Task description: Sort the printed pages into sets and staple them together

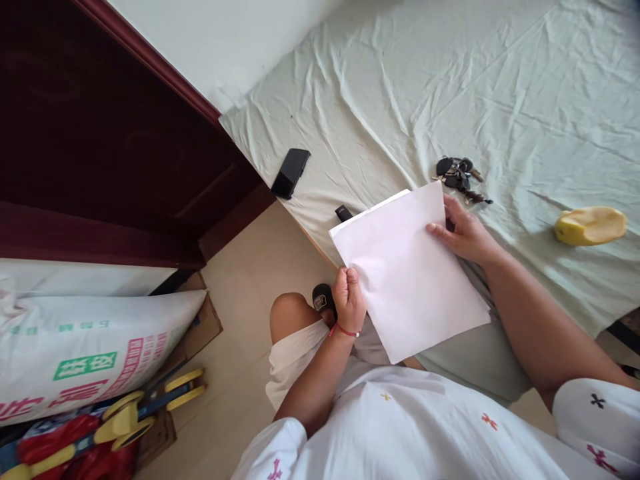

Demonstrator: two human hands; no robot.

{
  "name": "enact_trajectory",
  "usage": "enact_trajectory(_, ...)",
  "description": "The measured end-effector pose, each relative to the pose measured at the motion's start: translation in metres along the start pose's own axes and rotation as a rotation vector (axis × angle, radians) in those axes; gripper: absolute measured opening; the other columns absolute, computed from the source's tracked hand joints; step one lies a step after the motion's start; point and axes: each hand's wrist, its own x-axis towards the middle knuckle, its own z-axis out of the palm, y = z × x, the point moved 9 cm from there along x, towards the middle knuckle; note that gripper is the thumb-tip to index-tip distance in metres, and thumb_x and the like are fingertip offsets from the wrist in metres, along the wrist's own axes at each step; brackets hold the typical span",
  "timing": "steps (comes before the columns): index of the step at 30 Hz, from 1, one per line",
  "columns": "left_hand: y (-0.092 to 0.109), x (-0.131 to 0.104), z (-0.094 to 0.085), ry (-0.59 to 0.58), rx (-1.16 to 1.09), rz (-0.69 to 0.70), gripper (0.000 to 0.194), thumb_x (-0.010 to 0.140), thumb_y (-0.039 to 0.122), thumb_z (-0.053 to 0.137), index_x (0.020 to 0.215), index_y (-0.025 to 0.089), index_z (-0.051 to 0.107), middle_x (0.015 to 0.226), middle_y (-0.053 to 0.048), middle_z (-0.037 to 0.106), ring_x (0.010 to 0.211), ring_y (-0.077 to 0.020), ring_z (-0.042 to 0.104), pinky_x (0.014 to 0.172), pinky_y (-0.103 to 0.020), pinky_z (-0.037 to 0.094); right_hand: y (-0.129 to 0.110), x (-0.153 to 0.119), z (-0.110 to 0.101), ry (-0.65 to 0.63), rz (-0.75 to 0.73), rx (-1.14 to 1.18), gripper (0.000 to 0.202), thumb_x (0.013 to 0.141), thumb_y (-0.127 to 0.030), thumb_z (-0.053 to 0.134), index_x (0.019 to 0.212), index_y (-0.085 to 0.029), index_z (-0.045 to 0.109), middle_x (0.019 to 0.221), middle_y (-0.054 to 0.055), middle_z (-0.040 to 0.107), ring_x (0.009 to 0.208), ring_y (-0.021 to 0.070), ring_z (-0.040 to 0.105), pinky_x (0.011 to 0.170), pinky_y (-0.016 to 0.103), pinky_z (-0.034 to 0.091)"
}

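Over the edge of the bed (pixel 520 107) I hold white sheets (pixel 407 273), left hand (pixel 349 303) clasping one side, right hand (pixel 465 232) pinching the opposite one. Lighter, even pressure should ease the buckling at the left. Keys (pixel 457 177) lie inward from that edge; a phone (pixel 291 173) rests beside it.

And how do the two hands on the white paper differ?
The left hand is curled like a fist at the white paper's left edge; the right hand is more open, thumb stretched out over the sheet near its far right corner. The left hand wears a red bracelet; the right hand shows none. Both hold the paper.
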Motion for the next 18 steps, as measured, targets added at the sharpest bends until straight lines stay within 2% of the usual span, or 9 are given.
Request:
enact_trajectory(4, 0.013, -0.003, -0.004, -0.007, -0.007, 0.015, 0.054, 0.102, 0.066, 0.052, 0.072, 0.022, 0.043, 0.062, 0.005, 0.035, 0.058, -0.0109, 0.033, 0.056, -0.028, 0.029, -0.004, -0.004, 0.001, -0.071, 0.081, 0.214, 0.087, 0.086, -0.066, 0.076, 0.159, -0.029, 0.047, 0.123, 0.011, 0.076, 0.109, 0.0337, 0.073, 0.092, 0.046, 0.062)
enact_trajectory(7, 0.017, -0.001, -0.007, 0.015, -0.022, -0.008, 0.057, 0.1, 0.07, 0.052, 0.072, 0.022, 0.043, 0.063, 0.005, 0.035, 0.059, -0.0112, 0.032, 0.056, -0.028, 0.03, -0.007, -0.01, 0.008, -0.157, 0.198, 0.46, 0.076, 0.085, -0.065, 0.078, 0.15, -0.03, 0.058, 0.122, 0.01, 0.078, 0.107, 0.0317, 0.075, 0.088, 0.043, 0.065)
enact_trajectory(10, 0.012, 0.002, -0.01, 0.057, -0.027, -0.042, 0.059, 0.097, 0.074, 0.053, 0.071, 0.022, 0.043, 0.065, 0.005, 0.035, 0.06, -0.0116, 0.032, 0.057, -0.028, 0.032, -0.013, -0.017, 0.017, -0.233, 0.327, 0.64, 0.061, 0.083, -0.06, 0.083, 0.133, -0.027, 0.071, 0.11, 0.008, 0.081, 0.094, 0.0294, 0.079, 0.082, 0.043, 0.067)
enact_trajectory(12, 0.004, 0.002, -0.01, 0.083, -0.028, -0.073, 0.06, 0.096, 0.076, 0.053, 0.071, 0.022, 0.043, 0.065, 0.005, 0.036, 0.061, -0.0118, 0.033, 0.058, -0.028, 0.033, -0.017, -0.019, 0.021, -0.262, 0.392, 0.675, 0.054, 0.08, -0.058, 0.086, 0.121, -0.025, 0.076, 0.101, 0.008, 0.082, 0.083, 0.0282, 0.08, 0.075, 0.042, 0.068)
enact_trajectory(15, -0.01, -0.001, -0.006, 0.082, -0.11, -0.149, 0.058, 0.092, 0.076, 0.059, 0.074, 0.022, 0.05, 0.068, 0.004, 0.045, 0.064, -0.0121, 0.042, 0.062, -0.027, 0.039, -0.024, -0.018, 0.022, -0.236, 0.428, 0.64, 0.046, 0.077, -0.057, 0.088, 0.107, -0.024, 0.078, 0.09, 0.008, 0.082, 0.072, 0.0271, 0.078, 0.062, 0.039, 0.067)
enact_trajectory(18, -0.014, 0.001, 0.007, 0.015, -0.389, -0.227, 0.048, 0.089, 0.069, 0.07, 0.087, 0.022, 0.062, 0.083, 0.001, 0.064, 0.081, -0.0143, 0.061, 0.078, -0.026, 0.051, -0.03, -0.019, 0.02, -0.186, 0.428, 0.633, 0.043, 0.076, -0.054, 0.089, 0.105, -0.024, 0.078, 0.086, 0.006, 0.081, 0.066, 0.0263, 0.077, 0.058, 0.039, 0.066)
